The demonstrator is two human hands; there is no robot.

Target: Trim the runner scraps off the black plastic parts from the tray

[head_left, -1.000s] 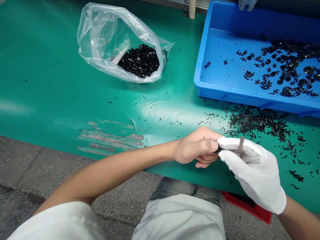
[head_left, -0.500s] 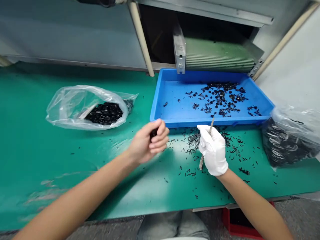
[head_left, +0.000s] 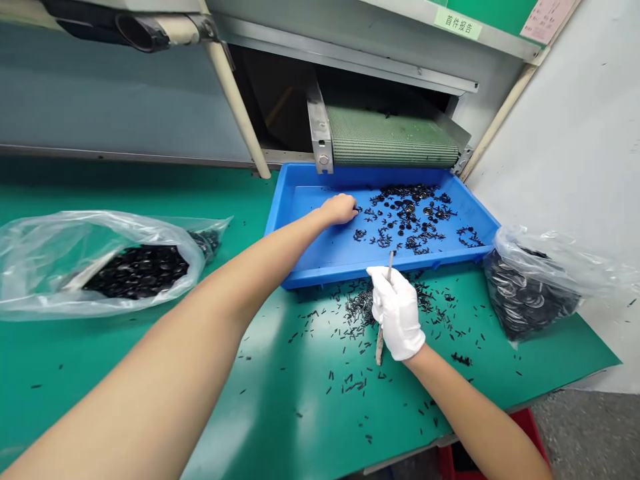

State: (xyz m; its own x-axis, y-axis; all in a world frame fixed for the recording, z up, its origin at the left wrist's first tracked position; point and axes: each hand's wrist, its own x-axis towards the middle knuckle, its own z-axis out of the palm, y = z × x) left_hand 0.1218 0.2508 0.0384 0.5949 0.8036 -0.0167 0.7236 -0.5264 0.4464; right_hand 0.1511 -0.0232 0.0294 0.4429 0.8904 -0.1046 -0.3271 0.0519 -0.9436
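My left hand (head_left: pixel 341 209), bare, is inside the blue tray (head_left: pixel 330 272), near small black parts at its left-middle. Its fingers are curled downward, and what they hold, if anything, is hidden. Black parts (head_left: pixel 410 210), some round and some branched, lie scattered over the tray's right half. My right hand (head_left: pixel 397 313) wears a white glove and is closed around a thin stick-like tool (head_left: pixel 380 345), just in front of the tray's near wall. Under and beside the glove, many short black scraps (head_left: pixel 357 307) lie on the green table (head_left: pixel 260 387).
An open clear bag (head_left: pixel 137 270) of black parts lies at the left. Another filled bag (head_left: pixel 525 290) stands to the tray's right. A green conveyor belt (head_left: pixel 390 137) ends over the tray's back edge. A red bin (head_left: pixel 525 427) sits below the table.
My left hand has moved from in front of the tray, where it was closed on a dark piece, up and into the tray. The view has shifted; my right hand keeps the tool.
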